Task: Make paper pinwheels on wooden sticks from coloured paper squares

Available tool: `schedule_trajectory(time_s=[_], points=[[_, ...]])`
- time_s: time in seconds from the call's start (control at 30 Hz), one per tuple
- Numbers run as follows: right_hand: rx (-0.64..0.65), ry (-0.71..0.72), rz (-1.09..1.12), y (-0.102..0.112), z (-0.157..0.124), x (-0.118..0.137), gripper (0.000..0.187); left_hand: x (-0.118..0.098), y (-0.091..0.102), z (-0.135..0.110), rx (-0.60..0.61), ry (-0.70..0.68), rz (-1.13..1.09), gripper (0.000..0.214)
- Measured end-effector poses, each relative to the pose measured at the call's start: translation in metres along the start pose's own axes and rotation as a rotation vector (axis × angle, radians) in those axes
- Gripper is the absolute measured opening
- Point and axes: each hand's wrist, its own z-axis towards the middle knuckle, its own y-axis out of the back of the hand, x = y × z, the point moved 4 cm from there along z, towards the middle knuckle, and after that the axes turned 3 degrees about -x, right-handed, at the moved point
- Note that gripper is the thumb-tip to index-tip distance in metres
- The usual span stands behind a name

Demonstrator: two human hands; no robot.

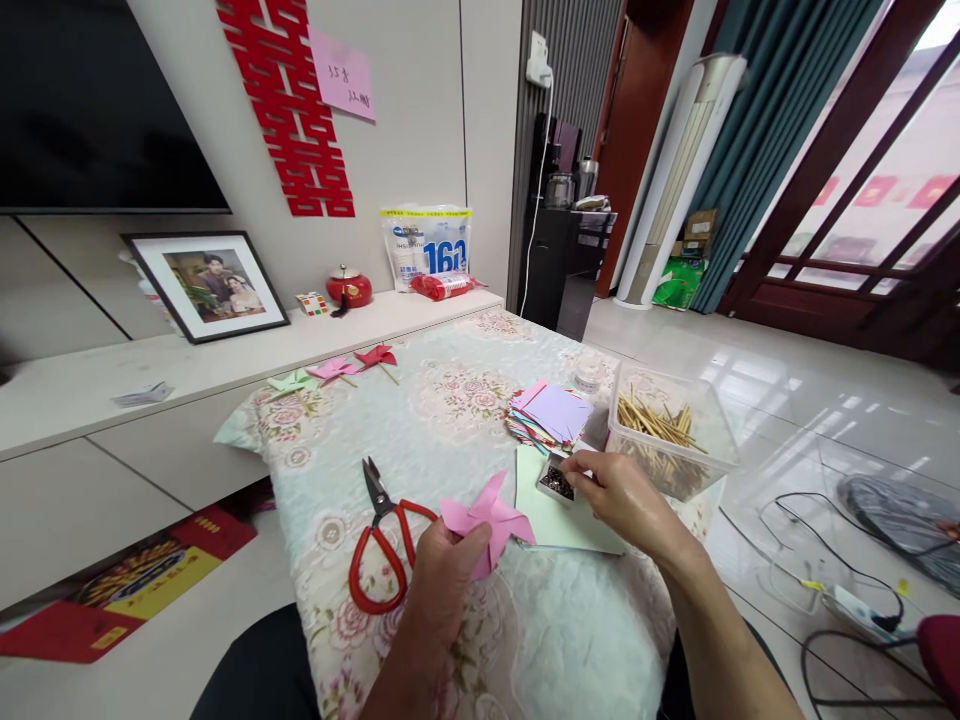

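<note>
A pink paper pinwheel is pinched between the thumb and fingers of my left hand, above the flowered tablecloth. My right hand reaches with its fingertips closed together into a small white box of tiny dark metal pieces, perhaps tacks. Whatever those fingertips hold is too small to make out. Under the box lies a pale green sheet stack. Red-handled scissors rest left of the pinwheel, blades partly closed and pointing away.
Coloured paper squares are piled beyond the box. A clear plastic tub of thin wooden sticks stands at the right, near a round lidded container. Finished-looking green, pink and red pinwheels lie at the far left table edge, beside the white cabinet.
</note>
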Motion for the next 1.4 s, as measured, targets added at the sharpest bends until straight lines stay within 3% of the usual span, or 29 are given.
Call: schedule_trajectory(time_s=[0.13, 0.27, 0.63, 1.4], points=[[-0.036, 0.037, -0.146, -0.003, 0.006, 0.001, 0.025, 0.003, 0.001, 0.001, 0.010, 0.008, 0.000, 0.024], [0.008, 0.033, -0.352, -0.013, 0.011, 0.002, 0.026, 0.006, 0.002, 0.004, 0.014, -0.009, -0.004, 0.024], [0.017, -0.056, -0.566, -0.043, 0.016, 0.005, 0.023, 0.000, 0.002, 0.000, 0.032, -0.013, -0.040, 0.022], [-0.025, -0.047, -0.423, -0.042, 0.014, 0.000, 0.016, 0.005, 0.005, 0.003, 0.025, -0.027, -0.067, 0.024]])
